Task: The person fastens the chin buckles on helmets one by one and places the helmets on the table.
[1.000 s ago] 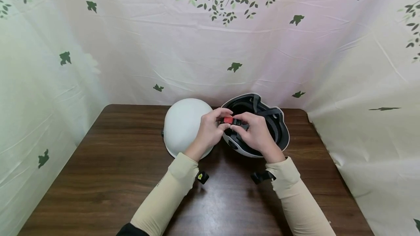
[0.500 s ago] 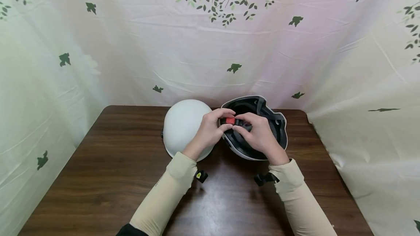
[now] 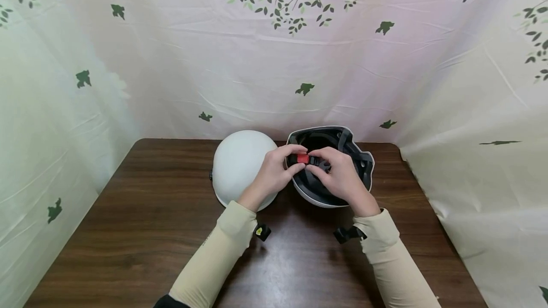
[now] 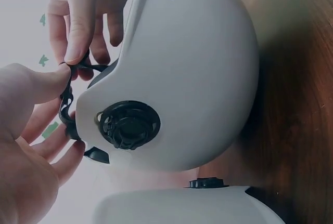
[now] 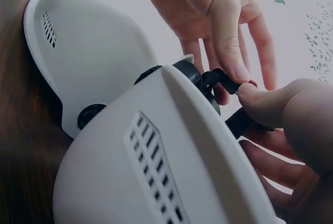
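A white helmet (image 3: 318,200) with a black padded inside lies on its crown at the back of the table, its opening upward. Over that opening both hands meet at the chin strap's red and black buckle (image 3: 303,158). My left hand (image 3: 276,170) pinches the buckle's red end between thumb and fingers. With thumb and fingertips my right hand (image 3: 340,175) pinches the black end. In the left wrist view the black strap (image 4: 66,99) runs from the fingers down to the helmet's rim. The right wrist view shows the thumbs close together at the buckle, which they partly hide.
A second white helmet (image 3: 241,165) sits dome up just left of the first, partly behind the left hand. The brown wooden table (image 3: 141,213) ends at a patterned cloth backdrop (image 3: 257,80) behind and at both sides.
The upturned helmet has rocked and turned slightly under the hands. Both hands have shifted a little to the right with the buckle, still pinching it.
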Available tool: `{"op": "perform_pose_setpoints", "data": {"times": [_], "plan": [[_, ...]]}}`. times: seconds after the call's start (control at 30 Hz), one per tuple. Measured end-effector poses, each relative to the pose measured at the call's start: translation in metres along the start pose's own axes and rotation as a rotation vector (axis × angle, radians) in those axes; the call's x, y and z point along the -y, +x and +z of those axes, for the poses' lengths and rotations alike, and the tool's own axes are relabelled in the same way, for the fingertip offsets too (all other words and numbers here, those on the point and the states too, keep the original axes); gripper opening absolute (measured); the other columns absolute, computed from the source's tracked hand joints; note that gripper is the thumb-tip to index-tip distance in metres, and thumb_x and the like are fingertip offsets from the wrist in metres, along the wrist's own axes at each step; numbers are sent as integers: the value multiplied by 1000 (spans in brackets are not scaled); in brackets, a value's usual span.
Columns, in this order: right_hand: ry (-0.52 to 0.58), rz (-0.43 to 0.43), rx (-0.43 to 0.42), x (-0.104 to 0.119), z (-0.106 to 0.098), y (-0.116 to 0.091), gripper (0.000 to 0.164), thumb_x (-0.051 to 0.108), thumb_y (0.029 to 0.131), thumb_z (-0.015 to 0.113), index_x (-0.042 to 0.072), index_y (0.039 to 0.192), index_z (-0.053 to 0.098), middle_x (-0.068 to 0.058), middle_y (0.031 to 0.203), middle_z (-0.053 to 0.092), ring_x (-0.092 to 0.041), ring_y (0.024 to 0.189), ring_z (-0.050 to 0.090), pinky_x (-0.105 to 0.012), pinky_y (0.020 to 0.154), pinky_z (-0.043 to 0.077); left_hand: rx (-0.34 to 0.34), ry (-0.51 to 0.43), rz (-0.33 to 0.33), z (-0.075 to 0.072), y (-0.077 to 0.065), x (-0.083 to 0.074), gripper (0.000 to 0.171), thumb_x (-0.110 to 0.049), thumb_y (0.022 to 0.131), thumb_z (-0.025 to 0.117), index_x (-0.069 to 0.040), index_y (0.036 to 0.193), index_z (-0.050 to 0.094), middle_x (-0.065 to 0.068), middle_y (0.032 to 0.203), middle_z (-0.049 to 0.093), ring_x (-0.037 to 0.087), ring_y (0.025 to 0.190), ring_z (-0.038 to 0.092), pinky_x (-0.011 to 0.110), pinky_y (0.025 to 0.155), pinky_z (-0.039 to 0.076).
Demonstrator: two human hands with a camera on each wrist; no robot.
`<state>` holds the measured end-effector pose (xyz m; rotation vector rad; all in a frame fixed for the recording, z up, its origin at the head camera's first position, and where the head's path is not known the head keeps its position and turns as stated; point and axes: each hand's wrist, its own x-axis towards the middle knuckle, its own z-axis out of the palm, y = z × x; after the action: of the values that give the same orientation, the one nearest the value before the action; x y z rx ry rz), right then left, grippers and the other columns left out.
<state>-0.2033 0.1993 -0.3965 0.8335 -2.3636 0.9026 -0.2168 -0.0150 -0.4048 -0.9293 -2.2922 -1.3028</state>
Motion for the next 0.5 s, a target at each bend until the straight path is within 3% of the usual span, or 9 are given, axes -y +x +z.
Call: {"op": "perform_pose_setpoints", "data": {"times": [0.5], "plan": [[-27,64,33,-9,-3,-8,25,14,88,87,7,110,77,-9,108,74,-23,93,68,-45,78,57,-41,2,-17,-2,-9,-1,31,-10,94,79,-6,124,73,7,119,75,21,109,68,43,92,57]]}}
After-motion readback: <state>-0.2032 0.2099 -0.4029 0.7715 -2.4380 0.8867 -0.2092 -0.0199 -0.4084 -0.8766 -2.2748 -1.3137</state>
